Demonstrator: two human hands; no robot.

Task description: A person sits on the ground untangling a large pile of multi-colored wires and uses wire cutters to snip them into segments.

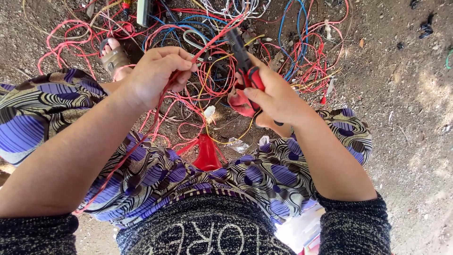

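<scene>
The red wire [207,47] runs taut from my left hand [153,75] up and right to the black nose of the pliers [243,59], w/ its tail trailing down over my lap past my left forearm. My left fingers are curled closed around that wire, pinching it just left of the tool. My right hand [276,99] is wrapped around the pliers' red-and-black handles, fingers squeezed in on them, thumb lying along the top handle. The nose meets the wire at approx the point where it crosses; whether the jaws actually bite the wire or just lie against it I can't tell, the tip is dark and partly lost against the tangle behind.

Just under my right hand sits a red, soft-looking bit [240,104], prob. a scrap of sheathing or cloth, touching my palm side.

Beyond both hands the dirt ground [406,94] carries a big tangle of wires [292,47]: mostly red, some blue, yellow and white, looped over each other. My foot in a brown sandal [113,56] shows at the tangle's left edge, wires lying around it. Between my knees stands a red plastic cone [206,153], wide end down, near a clear plastic scrap [236,145]. My purple-and-black patterned skirt [188,174] spreads across the lower frame, dark knit sleeves at both edges.
</scene>
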